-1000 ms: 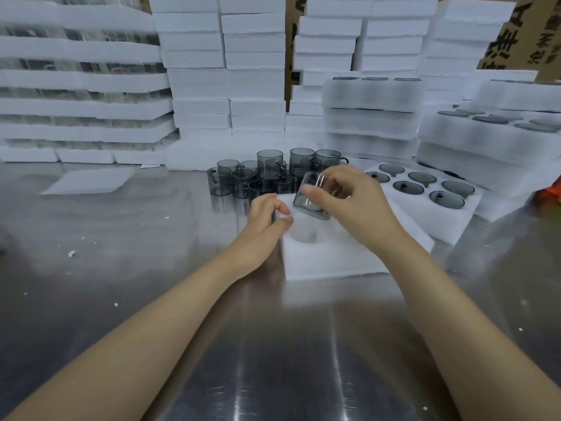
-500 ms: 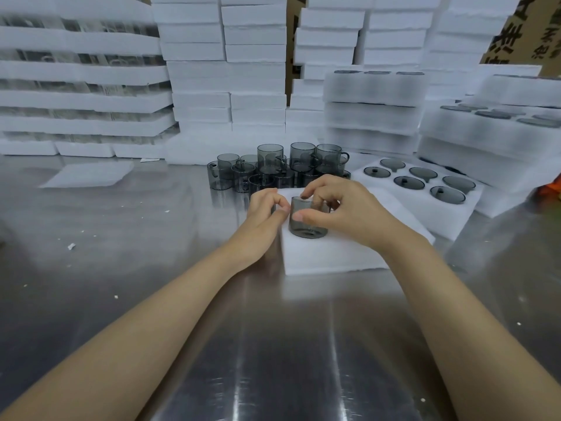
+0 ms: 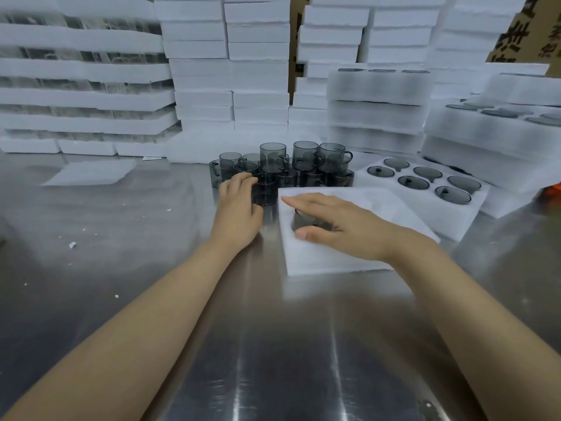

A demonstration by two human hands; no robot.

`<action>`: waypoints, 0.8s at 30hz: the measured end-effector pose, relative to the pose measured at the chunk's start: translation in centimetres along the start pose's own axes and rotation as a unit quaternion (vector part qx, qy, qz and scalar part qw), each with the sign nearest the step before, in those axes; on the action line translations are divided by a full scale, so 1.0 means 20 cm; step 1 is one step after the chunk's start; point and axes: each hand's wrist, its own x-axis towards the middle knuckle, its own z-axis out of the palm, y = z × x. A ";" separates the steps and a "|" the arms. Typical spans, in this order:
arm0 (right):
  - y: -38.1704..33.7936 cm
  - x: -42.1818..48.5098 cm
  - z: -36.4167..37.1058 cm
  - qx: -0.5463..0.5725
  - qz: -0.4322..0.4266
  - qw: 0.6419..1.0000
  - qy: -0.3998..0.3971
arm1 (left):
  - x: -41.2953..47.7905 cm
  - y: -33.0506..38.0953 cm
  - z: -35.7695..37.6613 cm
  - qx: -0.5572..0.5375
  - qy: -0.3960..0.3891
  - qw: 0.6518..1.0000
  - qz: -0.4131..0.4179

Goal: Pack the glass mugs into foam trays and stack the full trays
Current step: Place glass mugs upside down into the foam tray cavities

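Observation:
A white foam tray (image 3: 318, 256) lies on the steel table in front of me. A smoky grey glass mug (image 3: 306, 221) sits sunk in its near-left pocket. My right hand (image 3: 343, 226) lies flat over that mug, fingers straight, pressing it down. Just beyond the tray stands a cluster of several loose grey mugs (image 3: 303, 161), some stacked. My left hand (image 3: 239, 205) reaches to the cluster's near-left side, its fingers curled around one mug (image 3: 265, 191).
A filled foam tray (image 3: 379, 183) with several mugs lies to the right. Full trays are stacked at the right (image 3: 485, 141) and back centre (image 3: 376, 95). Tall piles of foam trays (image 3: 227, 71) line the back. A loose foam sheet (image 3: 88, 173) lies at the left.
My right hand lowered the mug into the tray pocket and now presses flat on it. My left hand left the mug and moved back-left to the loose mugs.

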 end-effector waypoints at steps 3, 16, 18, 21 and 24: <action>-0.02 -0.01 0.00 -0.079 0.006 0.996 -0.046 | 0.02 -0.03 0.04 0.084 -0.039 0.996 0.004; 0.00 0.00 0.04 -0.155 -0.013 0.987 -0.043 | 0.23 0.12 0.10 0.190 0.117 0.974 0.037; 0.00 0.01 0.05 -0.151 -0.021 0.988 -0.040 | 0.31 0.15 0.11 0.218 0.092 0.971 0.033; 0.02 0.01 0.05 -0.150 -0.029 0.988 -0.035 | 0.39 0.15 0.10 0.280 0.055 0.958 0.041; 0.02 0.02 0.06 -0.149 -0.030 0.988 -0.032 | 0.44 0.15 0.08 0.319 0.017 0.947 0.039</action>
